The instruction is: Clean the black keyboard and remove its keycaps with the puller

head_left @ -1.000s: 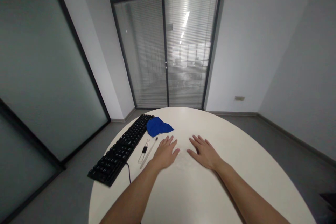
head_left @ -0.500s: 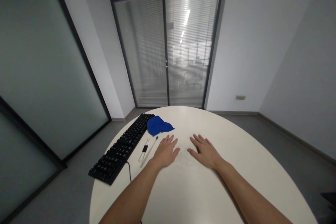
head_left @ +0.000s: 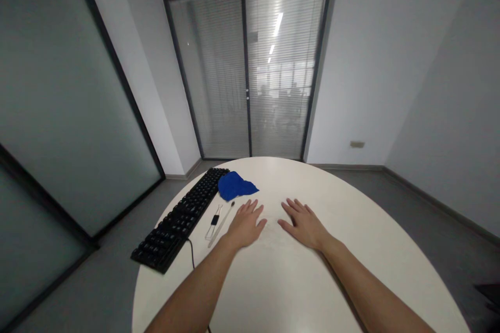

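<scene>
Left hand point(head_left: 245, 226): flat on the white table point(head_left: 363, 239), fingers loosely spread, holding nothing. Right hand point(head_left: 303, 226): same, palm down. Slim brush point(head_left: 221, 224) and clear key puller point(head_left: 214, 220): just left of the left fingers. Blue cloth point(head_left: 234, 186): beyond the left fingertips. Black keyboard point(head_left: 180, 219): farther left.

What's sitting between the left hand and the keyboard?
In the head view, a slim white brush and a small keycap puller lie between the left hand and keyboard.
</scene>
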Motion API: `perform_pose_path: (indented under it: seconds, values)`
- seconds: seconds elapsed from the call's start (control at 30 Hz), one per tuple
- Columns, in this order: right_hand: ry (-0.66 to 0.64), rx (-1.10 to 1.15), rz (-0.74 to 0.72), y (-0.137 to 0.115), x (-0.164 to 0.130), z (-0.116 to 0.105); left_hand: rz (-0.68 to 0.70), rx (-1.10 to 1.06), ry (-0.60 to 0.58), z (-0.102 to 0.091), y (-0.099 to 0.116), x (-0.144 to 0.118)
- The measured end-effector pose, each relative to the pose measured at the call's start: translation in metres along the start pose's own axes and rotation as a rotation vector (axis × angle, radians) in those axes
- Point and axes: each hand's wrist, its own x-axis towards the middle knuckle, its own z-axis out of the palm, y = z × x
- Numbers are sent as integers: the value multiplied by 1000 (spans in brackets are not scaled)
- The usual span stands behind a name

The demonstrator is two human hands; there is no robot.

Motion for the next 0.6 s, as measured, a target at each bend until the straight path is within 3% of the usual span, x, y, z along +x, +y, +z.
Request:
perform_pose_path:
  seconds: [0.23, 0.37, 0.6]
  values:
    - [8, 1, 1, 0, 1, 0, 2, -9, 4, -3, 1, -1]
    - [0, 2, 2, 0, 1, 1, -18, 0, 73, 1, 0, 1]
    - [10, 8, -1, 3, 2, 5, -250, 160, 278, 2, -9, 7]
